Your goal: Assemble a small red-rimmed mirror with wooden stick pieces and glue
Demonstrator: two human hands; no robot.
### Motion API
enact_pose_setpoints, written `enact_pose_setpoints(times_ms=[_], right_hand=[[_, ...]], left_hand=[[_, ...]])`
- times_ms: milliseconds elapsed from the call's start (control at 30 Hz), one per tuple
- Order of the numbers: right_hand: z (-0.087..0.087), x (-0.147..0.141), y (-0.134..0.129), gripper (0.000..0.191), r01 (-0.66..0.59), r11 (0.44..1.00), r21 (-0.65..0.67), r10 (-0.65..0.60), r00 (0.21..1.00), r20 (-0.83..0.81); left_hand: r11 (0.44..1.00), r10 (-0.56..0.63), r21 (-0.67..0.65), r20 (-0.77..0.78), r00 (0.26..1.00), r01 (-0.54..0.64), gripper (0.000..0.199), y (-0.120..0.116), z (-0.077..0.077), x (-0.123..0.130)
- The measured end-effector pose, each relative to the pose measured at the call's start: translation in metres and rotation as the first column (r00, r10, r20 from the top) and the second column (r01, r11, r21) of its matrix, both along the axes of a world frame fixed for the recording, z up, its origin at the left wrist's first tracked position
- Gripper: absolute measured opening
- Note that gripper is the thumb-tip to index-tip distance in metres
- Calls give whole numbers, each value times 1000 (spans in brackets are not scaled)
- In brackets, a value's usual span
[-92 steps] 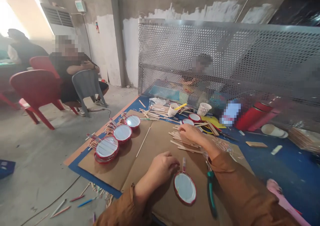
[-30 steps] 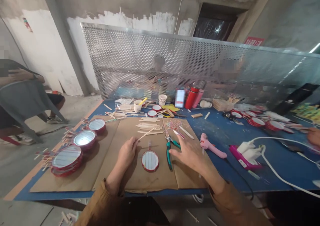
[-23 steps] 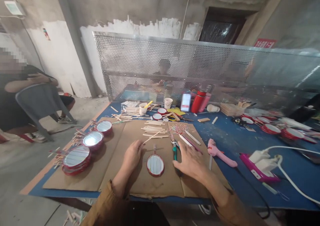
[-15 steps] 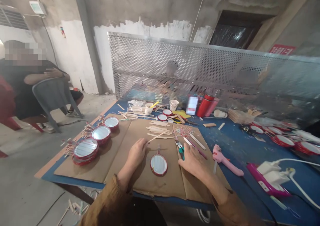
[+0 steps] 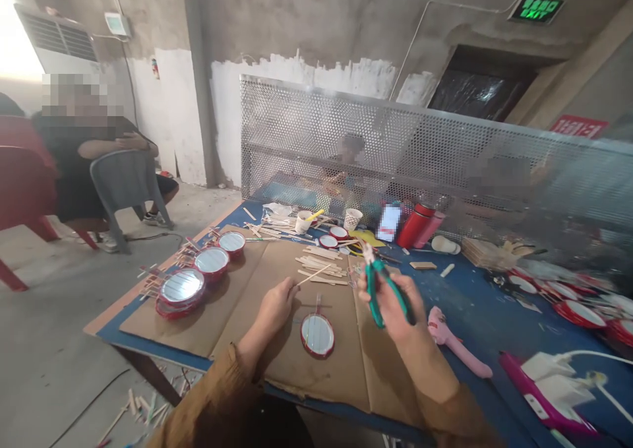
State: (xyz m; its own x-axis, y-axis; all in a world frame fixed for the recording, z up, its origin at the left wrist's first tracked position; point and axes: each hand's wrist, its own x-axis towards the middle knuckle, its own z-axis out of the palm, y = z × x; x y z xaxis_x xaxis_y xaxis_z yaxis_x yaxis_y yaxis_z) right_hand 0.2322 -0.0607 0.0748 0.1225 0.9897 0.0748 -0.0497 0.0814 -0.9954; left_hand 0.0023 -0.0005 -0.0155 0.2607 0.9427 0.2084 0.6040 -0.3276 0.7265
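My left hand (image 5: pixel 277 306) rests on the brown cardboard sheet (image 5: pixel 277 369), pinching a thin wooden stick (image 5: pixel 314 274). My right hand (image 5: pixel 395 313) is raised, gripping teal-handled pliers (image 5: pixel 378 296) with their steel jaws pointing up. Between my hands lies a round red-rimmed disc with a silvery face (image 5: pixel 317 335), a short stick standing out from its top. Flat wooden craft sticks (image 5: pixel 316 270) lie in a pile just beyond my left hand. Farther left, similar discs (image 5: pixel 182 286) sit in a row, with clothes-peg-like wooden pieces along their outer side.
A pink glue gun (image 5: pixel 457 342) lies just right of my right hand on the blue table (image 5: pixel 475 316). Beyond stand paper cups (image 5: pixel 353 219), red flasks (image 5: pixel 414 227) and a perforated metal screen (image 5: pixel 316 131). A person (image 5: pixel 69 177) sits at left. The table's near edge runs below the cardboard.
My right hand has lifted the pliers off the cardboard and now grips them. The view has swung left and tilted upward, while my left hand keeps the stick.
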Motion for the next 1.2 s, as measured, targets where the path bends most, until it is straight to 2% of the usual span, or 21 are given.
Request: enact_pose_setpoints(times_ms=[100,133,200,300,400,467,567,667,733,933,1200], right_hand=[[19,-1,13,70,38,981,189,-47,998,45],[23,-1,16,74,6,982,189,-25,994,102],[25,-6,16,71,-81,993,87,63,979,193],[20,-19,11,57,-165,984,-62,170,980,102],[14,-25,8,49,-197,980,-26,195,978,-69],[10,-23,9,44,-206,978,-8,204,973,-107],[4,-16,10,37,-222,972,-82,226,973,52],[-3,-16,6,40,-216,967,-136,248,919,305],[-10,-20,3,41,-222,966,-134,257,889,378],[-26,-25,5,43,-270,946,-181,318,885,341],[-25,-22,6,40,-288,932,-220,346,885,310]], left_hand=[[999,47,19,106,993,-49,21,0,1,0],[998,57,22,146,988,-61,21,-1,1,0],[997,64,24,202,977,-71,21,-1,1,1],[997,72,7,220,973,-76,21,-1,2,1],[996,84,-3,221,972,-86,21,-2,3,1],[996,81,3,226,971,-84,21,-2,5,0],[997,74,12,224,972,-78,22,-3,8,0],[997,76,13,203,976,-80,22,-3,10,-1],[996,82,12,195,977,-86,22,-3,11,-2],[997,73,24,185,980,-79,23,-2,8,-1],[997,48,51,183,982,-58,23,-1,5,-2]])
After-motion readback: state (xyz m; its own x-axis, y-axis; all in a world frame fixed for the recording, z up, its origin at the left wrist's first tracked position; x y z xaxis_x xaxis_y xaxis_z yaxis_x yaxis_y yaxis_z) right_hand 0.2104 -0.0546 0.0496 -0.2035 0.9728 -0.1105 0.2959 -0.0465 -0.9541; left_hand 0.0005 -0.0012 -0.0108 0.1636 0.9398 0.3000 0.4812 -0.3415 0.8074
